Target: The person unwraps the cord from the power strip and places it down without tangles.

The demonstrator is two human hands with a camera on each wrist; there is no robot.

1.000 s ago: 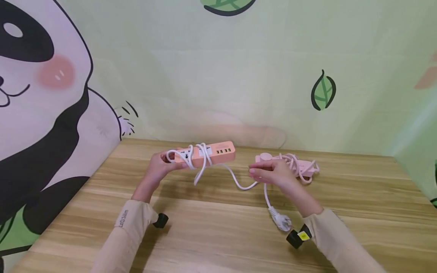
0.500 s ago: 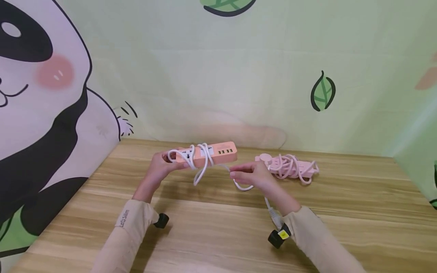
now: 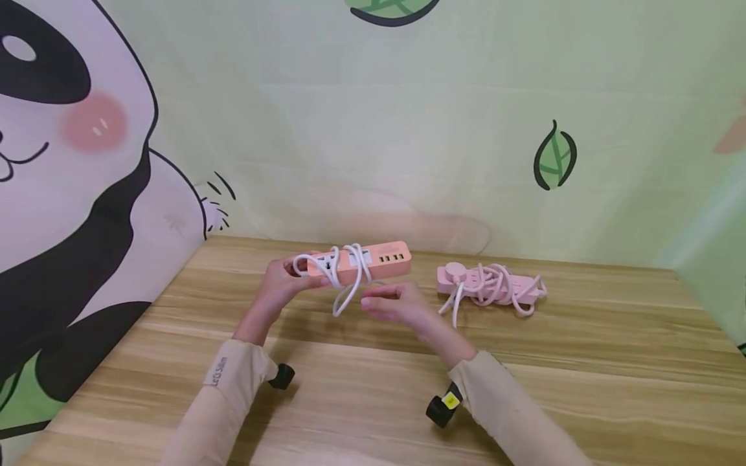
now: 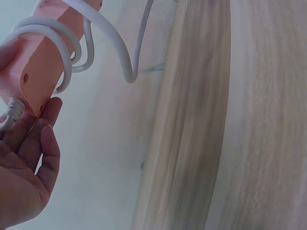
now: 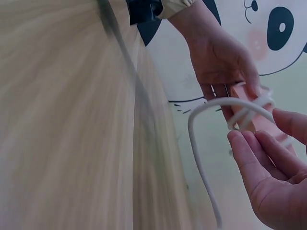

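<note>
My left hand (image 3: 281, 285) grips one end of an orange power strip (image 3: 381, 260) and holds it above the wooden table. A white cord (image 3: 344, 294) is wound loosely around the strip, and one slack loop hangs below it. In the left wrist view, fingers hold the strip (image 4: 45, 72) at the end where the cord enters. My right hand (image 3: 399, 304) is just below and right of the strip, thumb and fingers slightly apart. The right wrist view has the cord (image 5: 192, 134) arching toward the tip of the right thumb (image 5: 288, 122).
A pink power strip (image 3: 527, 285) with its own wrapped cord lies on the table to the right, a round plug (image 3: 455, 272) on its left end. The wooden table (image 3: 350, 401) meets a wall covering (image 3: 443, 142) printed with a panda and leaves.
My right hand has moved left, from in front of the pink strip to beside the orange one. The left hand and orange strip have shifted slightly right. The white plug is now hidden.
</note>
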